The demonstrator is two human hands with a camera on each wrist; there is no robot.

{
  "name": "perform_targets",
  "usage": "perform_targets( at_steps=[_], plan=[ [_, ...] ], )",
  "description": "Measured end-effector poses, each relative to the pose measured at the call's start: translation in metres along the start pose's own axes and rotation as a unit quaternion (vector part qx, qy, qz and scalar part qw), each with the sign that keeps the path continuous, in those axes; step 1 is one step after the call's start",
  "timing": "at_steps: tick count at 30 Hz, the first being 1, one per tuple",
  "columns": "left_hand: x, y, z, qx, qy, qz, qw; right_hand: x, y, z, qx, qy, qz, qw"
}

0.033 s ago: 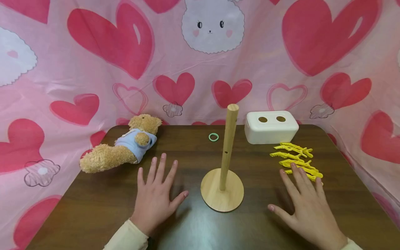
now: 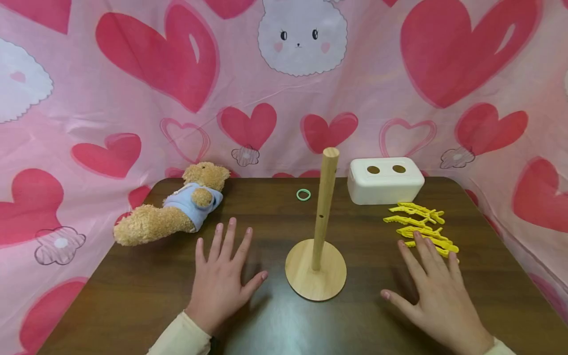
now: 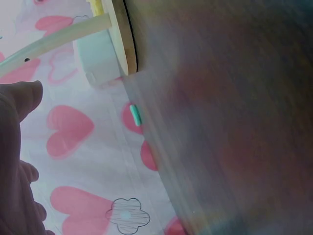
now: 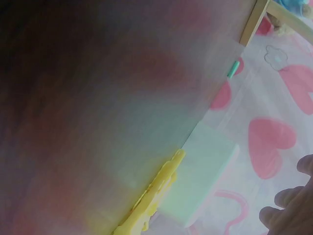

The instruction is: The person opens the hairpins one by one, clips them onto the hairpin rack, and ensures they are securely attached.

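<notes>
- Covering the forearms at the near side, cream sleeves (image 2: pixel 181 337) end just behind the hands.
- Left hand (image 2: pixel 219 288): fingers straight and spread apart, thumb pointing toward the wooden stand (image 2: pixel 326 207).
- Right hand (image 2: pixel 437 301): fingers straight and spread apart, thumb angled inward. In the head view, its fingertips overlap the nearest yellow clips (image 2: pixel 408 220); in the right wrist view, the visible fingers show apart from them.
- Wooden stand: upright between the hands, apart from both. A round base carries a single post with a small side hole.
- Yellow clips: grouped side by side on the brown table (image 2: pixel 266 212), just beyond the right hand.
- Teddy bear (image 2: pixel 190 204): lying beyond the left hand, legs toward the left, head toward the far edge. It wears a light-blue top.
- Green ring (image 2: pixel 303 199): flat on the table, beyond the stand and slightly left of its post.
- White box (image 2: pixel 386 187): near the far edge, just behind the clips. Its top has two round holes.
- Pink cloth (image 2: pixel 284 93): hung behind the table, printed with hearts.
</notes>
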State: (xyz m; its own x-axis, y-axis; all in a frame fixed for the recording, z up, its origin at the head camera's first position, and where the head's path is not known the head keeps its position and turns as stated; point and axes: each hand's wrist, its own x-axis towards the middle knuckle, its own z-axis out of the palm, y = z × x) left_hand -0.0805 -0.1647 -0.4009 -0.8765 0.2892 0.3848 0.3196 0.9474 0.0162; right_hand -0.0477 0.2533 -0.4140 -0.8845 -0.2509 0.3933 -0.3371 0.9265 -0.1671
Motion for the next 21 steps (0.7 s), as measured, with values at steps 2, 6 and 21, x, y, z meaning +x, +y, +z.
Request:
perform_targets(
  at_steps=[2, 6, 21],
  plan=[
    [-0.001, 0.001, -0.001, 0.0, 0.001, 0.0, 1.0, 0.0, 0.0, -0.001, 0.003, 0.003, -0.001, 1.0],
    [-0.003, 0.002, -0.003, -0.001, 0.004, -0.003, 1.0, 0.0, 0.001, -0.001, 0.021, 0.018, -0.008, 0.9996],
    [-0.006, 0.008, 0.0, -0.048, -0.012, -0.015, 0.9986, -0.001, 0.021, -0.001, 0.12, 0.092, -0.02, 0.9883]
  ],
)
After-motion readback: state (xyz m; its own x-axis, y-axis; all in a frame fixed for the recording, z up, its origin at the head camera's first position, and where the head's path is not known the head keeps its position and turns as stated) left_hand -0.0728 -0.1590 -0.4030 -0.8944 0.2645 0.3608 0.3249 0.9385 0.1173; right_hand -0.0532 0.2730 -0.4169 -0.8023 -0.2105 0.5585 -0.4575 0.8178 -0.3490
